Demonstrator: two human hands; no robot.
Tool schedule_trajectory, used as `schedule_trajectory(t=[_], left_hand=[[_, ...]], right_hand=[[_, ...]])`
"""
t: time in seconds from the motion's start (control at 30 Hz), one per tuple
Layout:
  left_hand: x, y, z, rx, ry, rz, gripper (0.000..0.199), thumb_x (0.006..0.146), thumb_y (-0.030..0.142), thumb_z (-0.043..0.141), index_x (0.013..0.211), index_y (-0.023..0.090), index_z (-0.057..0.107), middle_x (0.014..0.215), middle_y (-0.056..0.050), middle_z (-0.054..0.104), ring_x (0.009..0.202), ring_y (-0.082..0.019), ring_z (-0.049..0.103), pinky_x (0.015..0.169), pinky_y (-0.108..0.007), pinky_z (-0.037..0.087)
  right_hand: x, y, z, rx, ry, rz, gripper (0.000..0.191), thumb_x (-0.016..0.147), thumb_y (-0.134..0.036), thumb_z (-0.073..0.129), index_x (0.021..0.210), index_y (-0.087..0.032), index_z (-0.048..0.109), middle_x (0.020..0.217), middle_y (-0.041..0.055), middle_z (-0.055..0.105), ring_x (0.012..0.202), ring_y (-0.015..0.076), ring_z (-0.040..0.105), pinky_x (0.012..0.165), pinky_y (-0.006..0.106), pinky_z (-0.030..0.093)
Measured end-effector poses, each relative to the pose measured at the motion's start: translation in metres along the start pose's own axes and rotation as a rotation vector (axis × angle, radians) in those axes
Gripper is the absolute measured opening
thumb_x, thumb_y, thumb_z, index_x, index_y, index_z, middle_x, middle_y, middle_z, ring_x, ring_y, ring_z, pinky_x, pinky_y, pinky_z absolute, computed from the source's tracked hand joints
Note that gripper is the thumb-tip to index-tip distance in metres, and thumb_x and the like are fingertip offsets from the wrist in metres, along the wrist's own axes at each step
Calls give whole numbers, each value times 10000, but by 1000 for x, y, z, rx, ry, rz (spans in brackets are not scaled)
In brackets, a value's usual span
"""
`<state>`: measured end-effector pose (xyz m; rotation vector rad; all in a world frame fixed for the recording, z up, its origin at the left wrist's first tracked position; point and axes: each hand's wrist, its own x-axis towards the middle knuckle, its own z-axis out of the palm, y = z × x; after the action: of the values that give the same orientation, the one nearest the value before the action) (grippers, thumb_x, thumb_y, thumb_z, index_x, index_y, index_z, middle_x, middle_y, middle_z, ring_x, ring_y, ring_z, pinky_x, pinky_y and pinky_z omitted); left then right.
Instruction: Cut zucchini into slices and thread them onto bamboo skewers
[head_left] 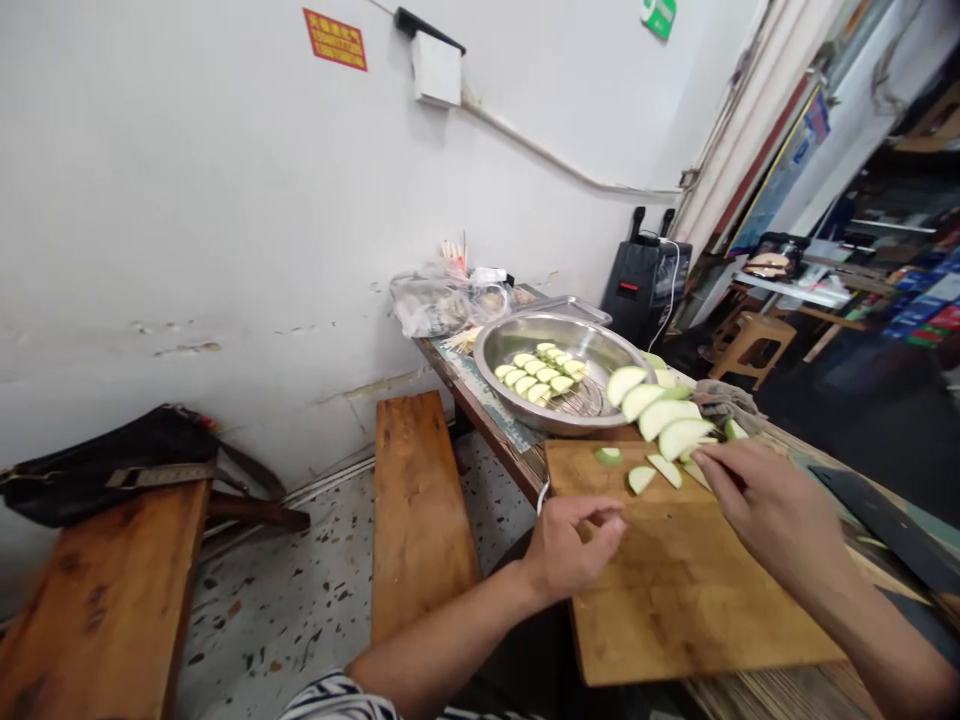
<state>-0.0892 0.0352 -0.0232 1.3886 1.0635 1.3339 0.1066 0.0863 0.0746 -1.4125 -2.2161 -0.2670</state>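
Note:
My right hand [765, 500] is closed at the end of a skewer of pale green vegetable slices [656, 405], raised over the far part of the wooden cutting board [697, 590]. Over the board's left edge, my left hand [577, 540] has its fingers curled; whether anything small is in them is hidden. Loose slices [642, 480] lie at the board's far end. Beyond it a round metal bowl [510, 402] holds several skewers of slices [536, 375] on its left side.
Plastic bags [431, 303] and a metal tray [574, 305] sit behind the bowl. A grey cloth [727, 400] lies right of it. Wooden benches [420, 510] stand at the left, one with a black bag [120, 465]. A black speaker [645, 280] is by the wall.

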Motion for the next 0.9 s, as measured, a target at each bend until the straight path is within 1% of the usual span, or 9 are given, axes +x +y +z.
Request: schedule_trajectory(t=[0.03, 0.17, 0.23, 0.37, 0.47, 0.57, 0.67, 0.77, 0.9], left_hand=[[-1, 0, -2, 3, -23, 5, 247, 794, 288, 577, 953, 172, 725, 841, -88, 724, 739, -178, 652, 711, -255, 512], [0, -3, -4, -43, -141, -14, 278, 741, 238, 577, 934, 118, 737, 751, -102, 719, 606, -153, 623, 568, -212, 476], [2, -7, -5, -59, -190, -18, 294, 708, 215, 580, 927, 104, 742, 738, -110, 718, 586, -149, 619, 545, -202, 461], [7, -18, -6, -107, -279, -65, 306, 696, 201, 584, 946, 128, 743, 758, -103, 723, 609, -154, 639, 546, -192, 470], [9, -23, -6, -134, -292, -89, 311, 696, 181, 571, 950, 124, 741, 765, -104, 725, 619, -155, 648, 543, -187, 476], [10, -23, -6, -134, -277, -80, 322, 688, 156, 562, 955, 125, 740, 771, -100, 728, 633, -155, 655, 569, -189, 487], [10, -18, -9, -75, -267, -63, 287, 715, 157, 556, 929, 141, 747, 768, -82, 730, 639, -149, 654, 603, -194, 495], [8, -16, -12, -29, -231, -77, 242, 770, 206, 549, 904, 147, 742, 767, -72, 726, 659, -148, 655, 635, -204, 505], [7, -19, -12, 24, -217, -112, 242, 806, 276, 556, 941, 156, 717, 765, -61, 720, 647, -148, 660, 658, -229, 525]], right_hand=[[28, -2, 11, 8, -125, 18, 280, 886, -335, 446, 845, -192, 684, 875, 82, 698, 800, 232, 634, 679, 324, 445], [126, -18, 72, 9, -323, 13, 224, 896, -282, 505, 804, -184, 685, 844, 49, 703, 809, 202, 640, 709, 302, 473], [159, -28, 106, -5, -411, 31, 209, 909, -325, 533, 955, -156, 646, 952, 39, 666, 820, 165, 629, 738, 339, 509], [193, -44, 157, -23, -523, 42, 294, 898, -332, 559, 1132, -158, 589, 1129, 59, 607, 921, 202, 617, 766, 378, 527], [200, -54, 174, -42, -545, 33, 281, 903, -321, 552, 1141, -175, 587, 1152, 67, 599, 939, 197, 611, 784, 381, 522], [200, -57, 165, -64, -511, 25, 276, 905, -319, 550, 1141, -177, 582, 1148, 75, 600, 937, 187, 611, 791, 386, 519], [186, -41, 127, -80, -430, 45, 250, 908, -334, 540, 1078, -166, 613, 1094, 67, 626, 933, 187, 610, 815, 394, 499], [149, 1, 73, -121, -342, 151, 293, 938, -322, 454, 1049, -150, 663, 1057, 65, 656, 990, 213, 595, 864, 334, 434], [58, 80, 4, -214, -343, 420, 310, 914, -318, 486, 972, -101, 700, 916, 73, 684, 910, 224, 625, 791, 301, 442]])
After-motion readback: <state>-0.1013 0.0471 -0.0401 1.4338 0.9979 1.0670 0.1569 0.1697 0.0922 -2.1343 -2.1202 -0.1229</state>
